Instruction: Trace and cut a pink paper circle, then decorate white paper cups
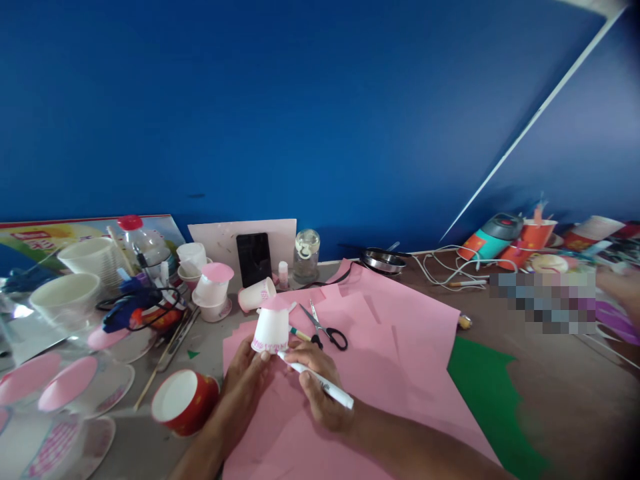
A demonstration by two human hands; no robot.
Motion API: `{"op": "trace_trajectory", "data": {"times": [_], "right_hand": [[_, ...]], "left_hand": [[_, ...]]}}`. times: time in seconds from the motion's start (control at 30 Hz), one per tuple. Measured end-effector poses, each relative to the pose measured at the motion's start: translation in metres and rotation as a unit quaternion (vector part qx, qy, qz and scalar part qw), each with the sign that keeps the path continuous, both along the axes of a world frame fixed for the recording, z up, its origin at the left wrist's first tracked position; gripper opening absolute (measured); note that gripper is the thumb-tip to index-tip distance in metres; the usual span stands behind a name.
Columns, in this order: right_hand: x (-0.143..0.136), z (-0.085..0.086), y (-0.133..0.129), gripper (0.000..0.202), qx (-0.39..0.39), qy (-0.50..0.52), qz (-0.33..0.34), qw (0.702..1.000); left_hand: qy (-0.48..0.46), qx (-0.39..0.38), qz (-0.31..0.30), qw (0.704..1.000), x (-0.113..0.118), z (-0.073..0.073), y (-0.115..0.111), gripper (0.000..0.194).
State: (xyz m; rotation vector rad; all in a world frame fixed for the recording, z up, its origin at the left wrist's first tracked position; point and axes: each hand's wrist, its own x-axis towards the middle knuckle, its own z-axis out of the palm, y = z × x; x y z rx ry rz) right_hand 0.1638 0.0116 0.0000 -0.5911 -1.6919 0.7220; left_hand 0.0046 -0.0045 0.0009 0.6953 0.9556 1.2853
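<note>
Left hand (245, 373) partly curled, I hold a white paper cup (271, 331) by its lower edge, wide end down, pink cone on top, pink marks around the rim; my right hand (320, 387) is closed in a writing grip on a white marker (329, 388), tip at the rim, contact not certain. Cup position: in front of me, over pink paper (400, 393) on the bench (560, 393). Just beyond my right hand I note black-handled scissors (336, 338) on the paper, and left of my left forearm, a red cup (187, 407).
</note>
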Motion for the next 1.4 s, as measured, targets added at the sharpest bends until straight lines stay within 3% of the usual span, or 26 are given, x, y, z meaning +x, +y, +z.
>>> {"op": "trace_trajectory", "data": {"times": [0.47, 0.63, 0.8, 1.0, 1.4], "right_hand": [[0.001, 0.001, -0.001, 0.032, 0.020, -0.006, -0.001, 1.000], [0.001, 0.004, -0.001, 0.034, 0.018, -0.005, -0.002, 1.000], [0.000, 0.010, 0.000, 0.035, 0.018, -0.002, 0.005, 1.000], [0.001, 0.002, 0.000, 0.033, 0.002, 0.008, 0.007, 1.000], [0.001, -0.001, 0.001, 0.034, -0.027, 0.009, 0.020, 0.999]], "left_hand": [[-0.016, -0.004, -0.010, 1.000, 0.001, 0.003, 0.000, 0.037], [-0.026, -0.002, -0.013, 1.000, 0.002, 0.004, 0.001, 0.042], [-0.036, 0.001, -0.006, 0.999, 0.005, 0.008, 0.002, 0.034], [-0.018, -0.008, 0.012, 1.000, 0.006, 0.012, 0.001, 0.039], [-0.005, -0.005, 0.037, 0.999, 0.008, -0.002, 0.005, 0.049]]}}
